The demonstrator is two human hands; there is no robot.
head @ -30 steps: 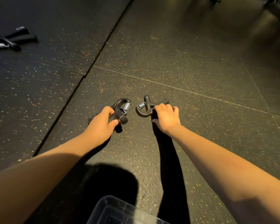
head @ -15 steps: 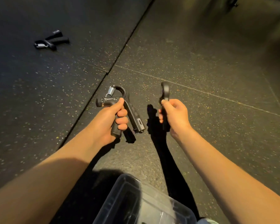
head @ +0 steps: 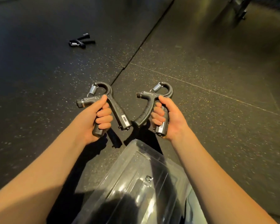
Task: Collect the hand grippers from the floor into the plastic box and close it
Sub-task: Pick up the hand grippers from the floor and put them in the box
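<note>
My left hand [head: 95, 118] grips one handle of a black hand gripper [head: 113, 105] with a steel spring, held above the floor. A second black hand gripper [head: 148, 102] is held the same way in my right hand [head: 168, 118], and the free handles of the two nearly meet in the middle. Just below both hands stands the clear plastic box [head: 136, 180], open at the top, with nothing visible inside. A third hand gripper [head: 81, 42] lies on the floor at the far left.
The floor [head: 217, 126] is dark speckled rubber tiles with seams running diagonally. A dark piece of gym equipment [head: 239, 8] stands at the far upper right. My own shadow falls across the near end of the box.
Both hands lifted their grippers off the floor and drew them back toward me, over the far end of the box. The view tilted down, showing more of the box.
</note>
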